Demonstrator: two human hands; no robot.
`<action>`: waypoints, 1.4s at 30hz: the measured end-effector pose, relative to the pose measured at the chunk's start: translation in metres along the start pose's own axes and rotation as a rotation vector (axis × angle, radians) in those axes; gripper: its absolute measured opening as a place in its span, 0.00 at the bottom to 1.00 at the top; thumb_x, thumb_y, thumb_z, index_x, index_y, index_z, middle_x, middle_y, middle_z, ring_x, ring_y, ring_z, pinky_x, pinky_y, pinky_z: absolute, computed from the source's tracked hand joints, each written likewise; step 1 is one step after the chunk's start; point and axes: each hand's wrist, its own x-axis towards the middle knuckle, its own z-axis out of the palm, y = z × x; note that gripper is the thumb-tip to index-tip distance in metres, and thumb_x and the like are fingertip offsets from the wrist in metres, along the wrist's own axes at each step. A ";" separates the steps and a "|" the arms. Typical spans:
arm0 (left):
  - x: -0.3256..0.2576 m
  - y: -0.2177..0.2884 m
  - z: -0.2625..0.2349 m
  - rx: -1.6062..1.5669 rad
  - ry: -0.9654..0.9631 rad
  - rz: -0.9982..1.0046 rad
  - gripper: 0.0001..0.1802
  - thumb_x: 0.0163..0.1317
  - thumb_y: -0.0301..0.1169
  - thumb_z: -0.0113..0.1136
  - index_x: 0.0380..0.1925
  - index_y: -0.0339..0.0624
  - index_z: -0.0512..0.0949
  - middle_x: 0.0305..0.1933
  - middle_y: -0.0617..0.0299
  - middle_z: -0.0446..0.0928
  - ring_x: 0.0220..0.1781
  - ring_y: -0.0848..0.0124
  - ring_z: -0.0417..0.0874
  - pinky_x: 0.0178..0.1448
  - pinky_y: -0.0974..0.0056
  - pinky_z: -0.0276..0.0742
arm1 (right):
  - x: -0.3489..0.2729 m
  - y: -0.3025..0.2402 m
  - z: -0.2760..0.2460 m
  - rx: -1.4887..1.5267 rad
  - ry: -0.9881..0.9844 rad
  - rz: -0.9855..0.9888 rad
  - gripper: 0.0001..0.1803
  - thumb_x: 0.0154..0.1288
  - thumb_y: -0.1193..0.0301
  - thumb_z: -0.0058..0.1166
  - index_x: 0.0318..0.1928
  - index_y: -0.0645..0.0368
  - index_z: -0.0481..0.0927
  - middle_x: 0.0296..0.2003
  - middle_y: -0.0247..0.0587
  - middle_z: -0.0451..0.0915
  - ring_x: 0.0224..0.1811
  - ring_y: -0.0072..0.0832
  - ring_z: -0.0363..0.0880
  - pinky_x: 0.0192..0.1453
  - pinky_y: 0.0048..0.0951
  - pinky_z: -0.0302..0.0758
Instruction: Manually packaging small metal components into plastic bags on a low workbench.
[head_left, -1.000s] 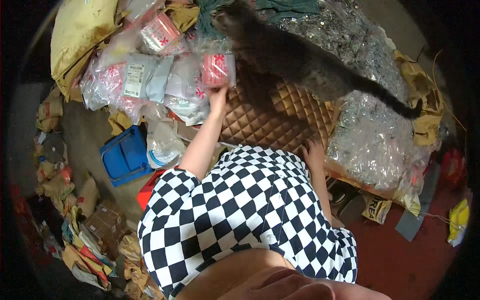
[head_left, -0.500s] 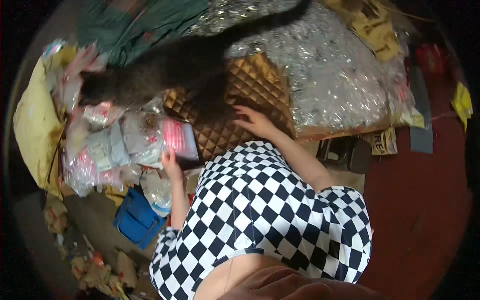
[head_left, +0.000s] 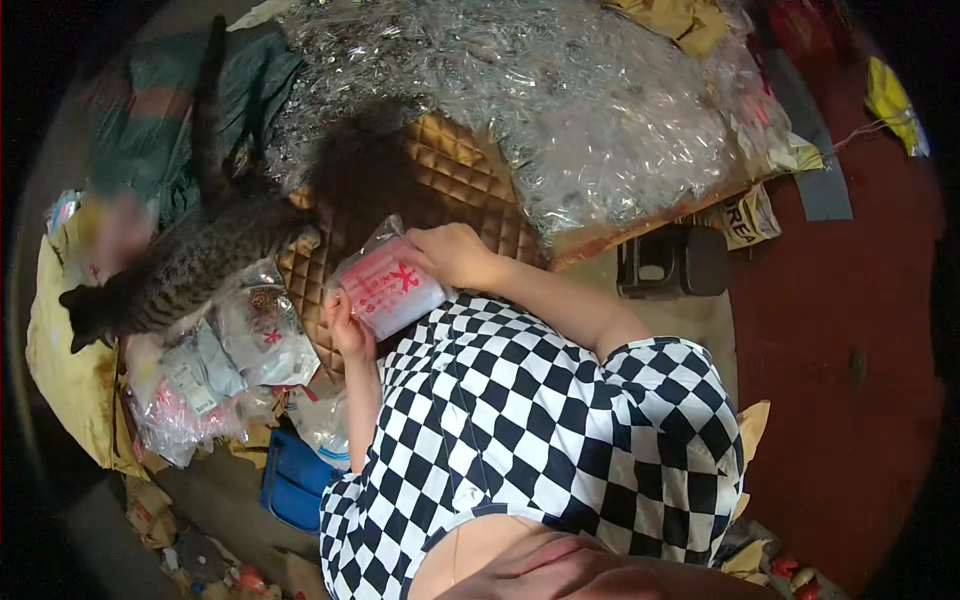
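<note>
I hold a clear plastic packet (head_left: pixel 388 288) with red print between both hands, above a brown quilted cushion (head_left: pixel 445 180). My left hand (head_left: pixel 345 325) grips its lower left edge. My right hand (head_left: pixel 455 252) grips its upper right edge. My black-and-white checked shirt (head_left: pixel 530 420) fills the lower middle. A striped tabby cat (head_left: pixel 180 265) stands just left of the packet, on a heap of similar plastic packets (head_left: pixel 215 365).
A large pile of crinkled clear plastic (head_left: pixel 600 100) covers the far side. A blue bag (head_left: pixel 295 480) lies by my left side, with a yellow sack (head_left: pixel 65 360) at the far left. A dark box (head_left: pixel 670 262) stands on the red floor (head_left: pixel 840 330) to the right.
The cat has walked left, off the cushion onto the packet heap. My left hand has lifted a packet from the heap, and my right hand has come over to grip it too.
</note>
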 end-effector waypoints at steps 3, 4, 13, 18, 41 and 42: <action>-0.001 0.002 0.012 0.001 0.033 -0.024 0.07 0.73 0.30 0.52 0.43 0.40 0.75 0.45 0.60 0.80 0.45 0.71 0.80 0.53 0.66 0.74 | -0.014 0.012 0.010 0.101 -0.005 -0.028 0.18 0.69 0.56 0.49 0.40 0.60 0.77 0.30 0.58 0.81 0.35 0.55 0.81 0.39 0.52 0.77; 0.002 -0.001 -0.005 0.004 0.043 -0.017 0.07 0.73 0.30 0.52 0.43 0.40 0.75 0.45 0.60 0.80 0.45 0.71 0.80 0.53 0.66 0.74 | -0.016 0.012 0.013 0.134 -0.027 -0.049 0.18 0.69 0.57 0.50 0.40 0.60 0.77 0.30 0.58 0.81 0.35 0.55 0.81 0.39 0.53 0.77; -0.011 0.013 0.053 0.822 -0.141 -0.147 0.16 0.69 0.41 0.60 0.36 0.39 0.73 0.26 0.68 0.72 0.24 0.79 0.72 0.29 0.73 0.69 | 0.005 0.022 0.080 0.741 -0.163 0.121 0.11 0.68 0.66 0.49 0.43 0.60 0.76 0.32 0.57 0.82 0.33 0.49 0.83 0.39 0.45 0.78; -0.013 0.021 0.061 0.925 -0.150 -0.216 0.17 0.69 0.42 0.60 0.34 0.39 0.74 0.24 0.67 0.74 0.24 0.81 0.73 0.29 0.74 0.69 | 0.011 0.009 0.059 0.478 -0.205 0.020 0.09 0.65 0.70 0.52 0.42 0.61 0.79 0.28 0.47 0.82 0.29 0.37 0.84 0.33 0.35 0.79; -0.018 0.025 0.044 0.447 -0.119 -0.359 0.09 0.71 0.34 0.56 0.32 0.42 0.76 0.32 0.65 0.79 0.34 0.77 0.80 0.45 0.70 0.76 | 0.004 0.005 0.036 0.051 0.407 -0.443 0.14 0.62 0.64 0.56 0.39 0.63 0.75 0.34 0.50 0.81 0.35 0.51 0.81 0.39 0.46 0.77; -0.015 0.023 0.045 0.447 -0.123 -0.362 0.09 0.71 0.34 0.56 0.32 0.42 0.76 0.32 0.65 0.79 0.34 0.77 0.80 0.45 0.70 0.76 | 0.001 0.000 0.044 0.050 0.409 -0.438 0.14 0.62 0.64 0.56 0.39 0.63 0.75 0.34 0.50 0.81 0.35 0.51 0.81 0.39 0.46 0.77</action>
